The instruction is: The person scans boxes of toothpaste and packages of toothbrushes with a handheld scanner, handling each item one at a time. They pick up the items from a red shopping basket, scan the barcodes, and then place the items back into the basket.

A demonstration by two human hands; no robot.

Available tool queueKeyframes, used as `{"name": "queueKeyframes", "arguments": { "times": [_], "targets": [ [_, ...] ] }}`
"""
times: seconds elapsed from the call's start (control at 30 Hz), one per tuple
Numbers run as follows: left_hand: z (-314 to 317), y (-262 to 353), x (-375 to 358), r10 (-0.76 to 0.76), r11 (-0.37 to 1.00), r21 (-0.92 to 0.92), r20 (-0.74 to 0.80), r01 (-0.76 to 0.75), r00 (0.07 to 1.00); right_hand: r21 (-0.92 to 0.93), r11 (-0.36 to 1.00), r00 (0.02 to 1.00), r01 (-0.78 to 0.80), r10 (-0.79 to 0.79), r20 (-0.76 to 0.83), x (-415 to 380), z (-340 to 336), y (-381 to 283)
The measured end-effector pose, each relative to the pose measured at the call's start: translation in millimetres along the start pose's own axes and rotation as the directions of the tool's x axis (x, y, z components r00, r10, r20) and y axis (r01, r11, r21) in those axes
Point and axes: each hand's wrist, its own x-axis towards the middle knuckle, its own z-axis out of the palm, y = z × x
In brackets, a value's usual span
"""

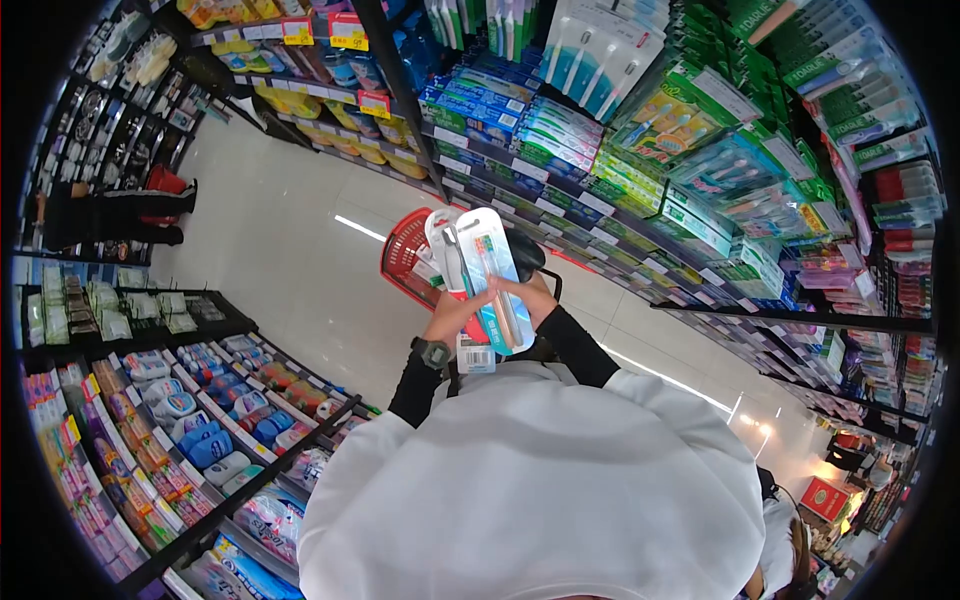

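Observation:
Two toothbrush packs are held up in front of my chest, one overlapping the other. The front toothbrush pack [496, 318] is white and blue with a clear window, and my right hand [528, 297] is closed on its edge. Partly behind it, a second toothbrush pack [441, 236] shows a dark-headed brush. My left hand [458, 312], with a watch at the wrist, is closed round this rear pack. The fingers of both hands meet near the middle of the packs, and some are hidden behind them.
A red shopping basket [402, 258] with items inside stands beyond my hands. Shelves of toothpaste boxes [560, 135] and hanging toothbrush packs [665, 120] run along the right. Bottles [207, 445] fill the left shelf. Another person [105, 218] in dark clothes is across the aisle.

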Motion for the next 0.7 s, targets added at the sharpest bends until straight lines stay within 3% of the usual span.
{"name": "queueKeyframes", "arguments": {
  "times": [0.13, 0.2, 0.27, 0.3, 0.33, 0.4, 0.47, 0.6, 0.67, 0.7],
  "targets": [
    [5, -3, -4, 0.038, 0.982, 0.186, -0.137, -0.012, 0.990, 0.063, 0.997, 0.998, -0.047, 0.050, -0.049, -13, -2, 5],
    [4, -5, -6, 0.062, 0.970, 0.242, -0.129, -0.030, 0.990, 0.150, 0.982, 0.992, -0.118, 0.123, -0.022, -14, -5, 12],
    [6, 9, -8, -0.216, 0.976, -0.048, -0.170, 0.211, 0.962, 0.160, 0.984, 0.996, -0.081, 0.085, -0.022, -18, -3, 10],
    [14, 10, -15, -0.169, 0.969, -0.215, -0.223, 0.120, 0.960, 0.169, 0.981, 0.995, -0.095, 0.099, -0.012, -19, -2, 9],
    [8, 6, -15, -0.167, 0.970, -0.214, -0.223, 0.119, 0.960, 0.179, 0.978, 0.994, -0.111, 0.113, -0.002, -20, -1, 7],
    [-12, -6, -12, -0.028, 0.995, 0.089, -0.146, 0.042, 0.989, 0.207, 0.963, 0.985, -0.172, 0.169, 0.032, -27, 4, -3],
    [-19, -7, -10, 0.047, 0.990, 0.139, -0.169, -0.023, 0.985, 0.231, 0.944, 0.972, -0.235, 0.225, 0.068, -29, 6, -7],
    [-15, 14, -13, 0.257, 0.953, 0.227, -0.262, -0.199, 0.930, 0.177, 0.979, 0.991, -0.100, 0.083, 0.104, -25, 10, 2],
    [-16, 21, -11, 0.272, 0.954, 0.192, -0.242, -0.229, 0.931, 0.144, 0.988, 0.994, -0.063, 0.048, 0.101, -23, 10, 5],
    [-15, 23, -12, 0.188, 0.978, 0.133, -0.244, -0.160, 0.951, 0.223, 0.968, 0.989, -0.118, 0.095, 0.110, -22, 8, 5]
  ]
}}
